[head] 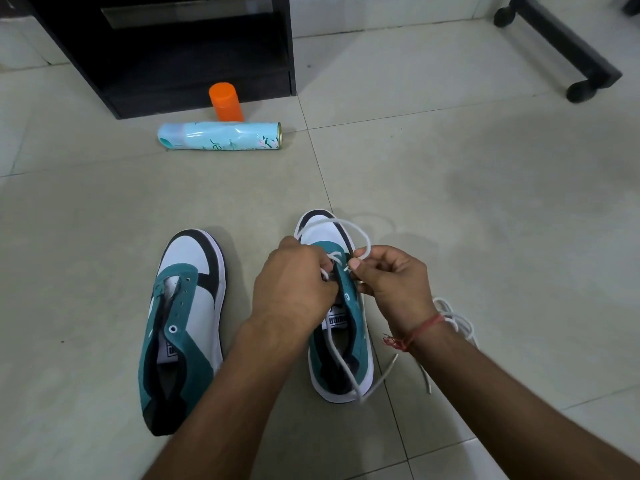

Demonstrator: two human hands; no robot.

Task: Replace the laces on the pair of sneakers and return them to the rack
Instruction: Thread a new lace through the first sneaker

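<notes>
Lower centre of the frame: two forearms reach up toward the right sneaker (341, 327), which stands on the tiled floor (485, 202) with its toe pointing away. The left hand (294, 282) is curled over the lower eyelets and appears to pinch the white lace (349, 230); its fingertips are hidden, so the exact hold cannot be told. The right hand (391, 282) pinches the same lace between thumb and forefinger just beside the eyelet row. A loop of lace arcs over the toe; one tail runs down through the shoe opening and over the heel.

Lower right, behind the right wrist: a second white lace (453, 323) lies in a loose heap on the floor. Likely risks: the trailing tail may snag under the heel or tangle with that heap, and uneven pulling may leave the two ends unequal or skip an eyelet.

Left of centre: the left sneaker (183, 327) lies unlaced, eyelets bare. Both tongues carry a small label, too small to read surely.

Upper centre: a pale aerosol can (220, 136) lies on its side, only a fragment like "er" legible; an orange cap (227, 102) stands just behind it, before the dark rack (194, 46). A chair base (561, 43) occupies the upper right.
</notes>
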